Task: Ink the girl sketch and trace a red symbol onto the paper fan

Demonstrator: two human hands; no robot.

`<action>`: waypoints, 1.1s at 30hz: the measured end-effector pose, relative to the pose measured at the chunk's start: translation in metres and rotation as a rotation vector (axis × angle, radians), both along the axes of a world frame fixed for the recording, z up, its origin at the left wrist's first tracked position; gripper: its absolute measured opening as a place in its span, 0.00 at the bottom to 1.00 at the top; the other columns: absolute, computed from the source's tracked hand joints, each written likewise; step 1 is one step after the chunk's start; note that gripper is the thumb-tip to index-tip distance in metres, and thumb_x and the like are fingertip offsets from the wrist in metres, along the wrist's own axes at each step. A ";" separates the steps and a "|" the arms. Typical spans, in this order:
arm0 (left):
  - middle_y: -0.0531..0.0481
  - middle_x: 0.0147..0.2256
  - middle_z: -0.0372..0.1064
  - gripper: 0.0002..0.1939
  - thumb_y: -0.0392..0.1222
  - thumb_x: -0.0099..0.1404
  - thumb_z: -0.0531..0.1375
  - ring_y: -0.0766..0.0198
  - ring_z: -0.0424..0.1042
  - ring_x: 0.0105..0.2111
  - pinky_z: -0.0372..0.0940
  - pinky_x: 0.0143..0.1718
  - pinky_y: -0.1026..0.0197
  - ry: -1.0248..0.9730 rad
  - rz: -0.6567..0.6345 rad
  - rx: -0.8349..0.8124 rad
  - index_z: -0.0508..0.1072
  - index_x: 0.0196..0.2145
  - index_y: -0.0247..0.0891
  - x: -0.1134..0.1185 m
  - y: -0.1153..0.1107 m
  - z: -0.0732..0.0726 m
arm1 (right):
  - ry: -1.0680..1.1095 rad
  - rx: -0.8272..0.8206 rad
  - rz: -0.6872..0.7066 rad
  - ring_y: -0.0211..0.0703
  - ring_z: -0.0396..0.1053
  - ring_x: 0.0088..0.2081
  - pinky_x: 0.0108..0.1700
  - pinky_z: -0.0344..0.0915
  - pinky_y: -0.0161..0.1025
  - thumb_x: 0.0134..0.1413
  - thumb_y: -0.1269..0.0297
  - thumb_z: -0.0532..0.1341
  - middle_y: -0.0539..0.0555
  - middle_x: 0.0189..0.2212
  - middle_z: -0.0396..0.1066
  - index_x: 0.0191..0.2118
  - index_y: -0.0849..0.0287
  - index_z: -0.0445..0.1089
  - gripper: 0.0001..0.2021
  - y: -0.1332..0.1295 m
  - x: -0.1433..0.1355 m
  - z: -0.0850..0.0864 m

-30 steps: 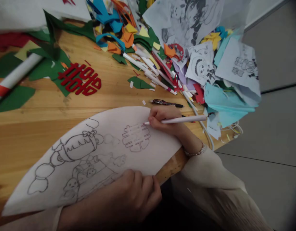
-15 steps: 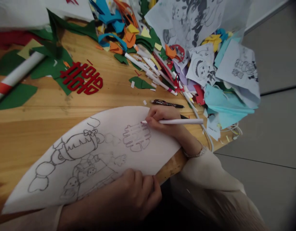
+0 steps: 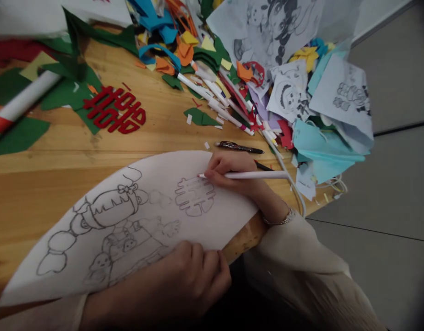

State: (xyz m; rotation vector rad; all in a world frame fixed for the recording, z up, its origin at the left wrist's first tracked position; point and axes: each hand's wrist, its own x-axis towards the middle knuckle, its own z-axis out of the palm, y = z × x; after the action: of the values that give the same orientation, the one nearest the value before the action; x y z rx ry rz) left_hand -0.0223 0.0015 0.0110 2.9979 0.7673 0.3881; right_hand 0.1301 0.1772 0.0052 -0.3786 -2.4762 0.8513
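My right hand (image 3: 228,168) is closed round a slim white felt-tip pen (image 3: 256,175). The pen's tip touches the top of a partly traced double-happiness character on a white sheet of paper (image 3: 228,220) with a curved edge. Left of the character, the sheet bears a pencil-like drawing (image 3: 111,209) of a figure with braids and small animals. My left hand (image 3: 194,276) is curled shut over the sheet's near edge, its fingertips hidden. On the wooden table beyond lies a red cut-out double-happiness character (image 3: 117,110).
A dark pen (image 3: 239,147) lies just past the sheet. Several white markers (image 3: 212,99), coloured felt scraps (image 3: 186,50) and printed drawings (image 3: 289,89) crowd the far side. A white cable (image 3: 280,158) runs down at right. A white tube (image 3: 27,99) with a red band lies far left.
The pen tip and my right hand have shifted slightly left along the top of the traced character. My left hand keeps its place at the sheet's near edge.
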 end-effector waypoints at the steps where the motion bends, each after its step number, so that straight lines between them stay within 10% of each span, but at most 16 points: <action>1: 0.49 0.29 0.67 0.14 0.40 0.67 0.50 0.64 0.62 0.20 0.52 0.18 0.59 -0.001 -0.001 -0.003 0.68 0.46 0.32 0.000 0.000 0.000 | 0.007 -0.009 0.009 0.30 0.61 0.24 0.26 0.57 0.30 0.59 0.67 0.60 0.46 0.20 0.62 0.21 0.59 0.59 0.16 0.000 0.000 0.000; 9: 0.49 0.29 0.67 0.15 0.42 0.68 0.49 0.64 0.61 0.19 0.52 0.17 0.59 0.002 -0.018 0.016 0.68 0.46 0.32 -0.001 -0.001 0.001 | 0.267 -0.272 -0.152 0.29 0.58 0.22 0.24 0.56 0.31 0.55 0.67 0.63 0.44 0.21 0.59 0.25 0.58 0.56 0.14 -0.002 -0.012 -0.003; 33: 0.51 0.28 0.63 0.14 0.41 0.68 0.49 0.63 0.60 0.20 0.50 0.17 0.58 -0.026 0.016 -0.003 0.68 0.46 0.32 0.001 -0.004 -0.006 | 0.027 -0.119 -0.068 0.30 0.58 0.21 0.25 0.55 0.32 0.55 0.68 0.60 0.45 0.17 0.58 0.20 0.58 0.53 0.17 0.000 -0.014 -0.004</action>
State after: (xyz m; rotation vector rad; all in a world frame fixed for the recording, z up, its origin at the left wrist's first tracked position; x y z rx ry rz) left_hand -0.0208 -0.0024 0.0054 2.9796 0.7893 0.4258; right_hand 0.1156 0.1768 0.0011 -0.4868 -2.3806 0.9724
